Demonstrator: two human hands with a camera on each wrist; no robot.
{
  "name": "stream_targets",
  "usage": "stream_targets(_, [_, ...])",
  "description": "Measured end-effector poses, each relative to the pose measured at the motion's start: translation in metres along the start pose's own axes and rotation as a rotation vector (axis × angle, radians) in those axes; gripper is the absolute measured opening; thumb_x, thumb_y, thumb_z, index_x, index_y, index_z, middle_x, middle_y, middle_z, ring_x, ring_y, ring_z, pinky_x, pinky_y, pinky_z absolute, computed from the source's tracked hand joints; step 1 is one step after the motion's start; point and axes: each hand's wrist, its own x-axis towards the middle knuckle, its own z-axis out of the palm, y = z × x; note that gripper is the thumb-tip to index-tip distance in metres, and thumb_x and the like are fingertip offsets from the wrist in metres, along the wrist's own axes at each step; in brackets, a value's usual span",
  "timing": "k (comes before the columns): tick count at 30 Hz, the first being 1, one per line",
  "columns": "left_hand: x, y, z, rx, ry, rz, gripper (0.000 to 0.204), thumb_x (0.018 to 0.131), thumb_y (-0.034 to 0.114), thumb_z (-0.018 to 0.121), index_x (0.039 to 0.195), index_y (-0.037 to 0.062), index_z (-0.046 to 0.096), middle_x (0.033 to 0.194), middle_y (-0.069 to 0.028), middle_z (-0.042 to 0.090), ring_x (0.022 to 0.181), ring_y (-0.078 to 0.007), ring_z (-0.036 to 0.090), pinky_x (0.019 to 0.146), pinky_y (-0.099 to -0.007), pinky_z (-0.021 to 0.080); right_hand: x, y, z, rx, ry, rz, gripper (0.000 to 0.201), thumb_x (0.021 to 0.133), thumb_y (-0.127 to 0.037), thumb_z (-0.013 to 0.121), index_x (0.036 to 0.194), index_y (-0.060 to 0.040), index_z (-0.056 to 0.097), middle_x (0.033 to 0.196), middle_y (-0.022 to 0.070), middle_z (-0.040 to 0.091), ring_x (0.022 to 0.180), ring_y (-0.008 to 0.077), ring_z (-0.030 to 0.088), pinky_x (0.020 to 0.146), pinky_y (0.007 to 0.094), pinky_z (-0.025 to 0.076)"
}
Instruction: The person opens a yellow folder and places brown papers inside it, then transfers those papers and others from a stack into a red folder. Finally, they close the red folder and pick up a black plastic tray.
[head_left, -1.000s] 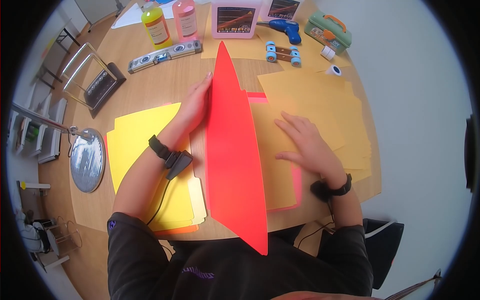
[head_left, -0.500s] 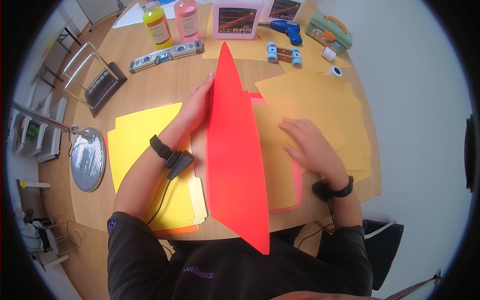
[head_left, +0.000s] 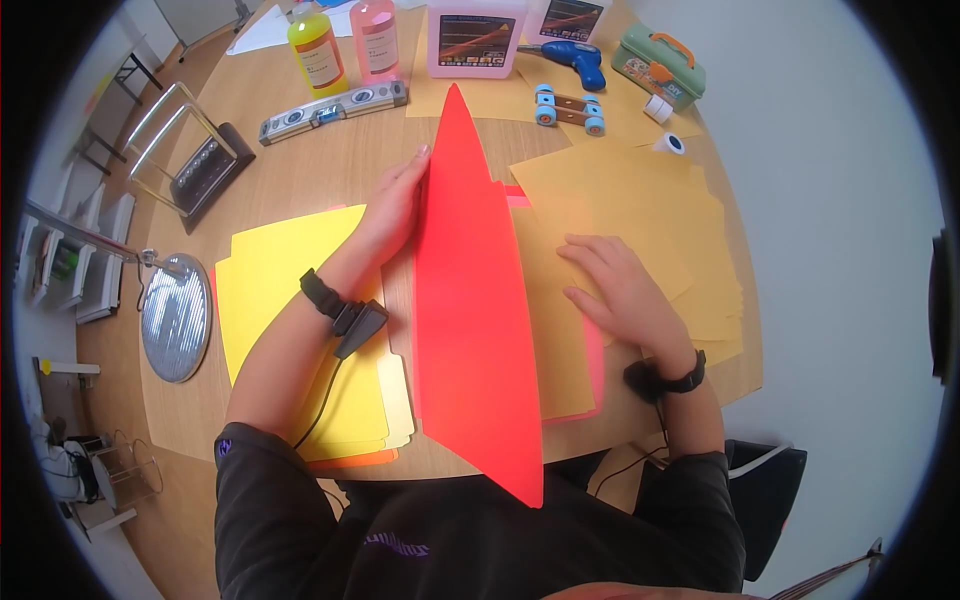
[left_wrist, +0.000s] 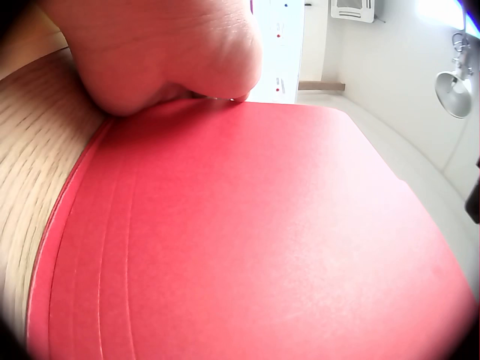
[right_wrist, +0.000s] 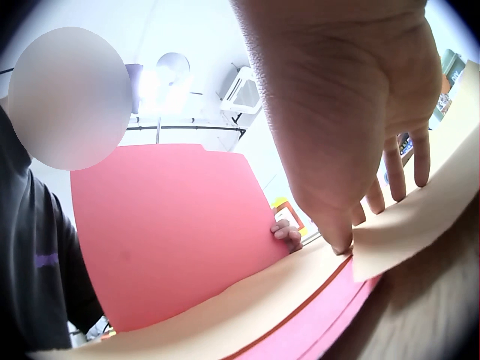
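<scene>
A red folder (head_left: pixel 475 320) stands raised on its left edge in the head view, its upper flap tilted up. My left hand (head_left: pixel 393 205) holds it at its left side; the right wrist view shows left fingertips (right_wrist: pixel 286 234) curled over the flap's edge. Within the folder's open side lies a tan sheet (head_left: pixel 560 340), with pink-red folder edge (head_left: pixel 597 370) showing beneath. My right hand (head_left: pixel 625 295) rests on the tan sheet, fingers spread and relaxed; in the right wrist view its fingertips touch the paper.
Yellow folders (head_left: pixel 290 300) lie at left, tan sheets (head_left: pixel 640 210) at right. Behind are a level (head_left: pixel 335 110), bottles, a blue tool (head_left: pixel 575 62), a toy chassis (head_left: pixel 570 110) and a green box (head_left: pixel 657 68). A round metal base (head_left: pixel 175 320) stands far left.
The raised red flap has tipped slightly to the right. My right hand has shifted slightly right and its fingers have drawn closer together; my left hand has hardly moved.
</scene>
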Motion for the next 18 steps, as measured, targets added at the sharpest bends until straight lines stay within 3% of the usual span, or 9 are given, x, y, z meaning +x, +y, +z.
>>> stream_targets(1, [0.0007,-0.0009,-0.0023,-0.001,0.001,0.001,0.049,0.108,0.046,0.047,0.096,0.0026,0.064,0.091,-0.0093,0.068,0.084,-0.0173,0.064,0.081,-0.0308,0.053,0.0001,0.0002,0.0,0.0,0.0,-0.001,0.043,0.091,-0.02,0.07,0.129,-0.0055,0.059,0.136,0.0141,0.058,0.122,0.0339,0.053,0.106,0.0436,0.045])
stream_targets(3, [0.0033,-0.0038,-0.0083,-0.051,-0.068,-0.011,0.042,0.109,0.038,0.049,0.118,0.0012,0.067,0.107,-0.0038,0.072,0.095,-0.0102,0.067,0.087,-0.0254,0.052,0.0005,0.0008,0.0002,-0.005,0.0,-0.003,0.043,0.091,-0.021,0.07,0.129,-0.0058,0.059,0.135,0.0139,0.058,0.122,0.0339,0.054,0.106,0.0437,0.044])
stream_targets(18, [0.0046,-0.01,-0.0067,0.128,-0.055,0.059,0.039,0.108,0.038,0.051,0.111,0.0027,0.069,0.099,-0.0004,0.069,0.087,-0.0066,0.062,0.081,-0.0223,0.048,0.0013,0.0016,0.0012,0.0,0.017,-0.016,0.042,0.091,-0.021,0.07,0.128,-0.0057,0.059,0.134,0.0132,0.058,0.121,0.0334,0.054,0.105,0.043,0.045])
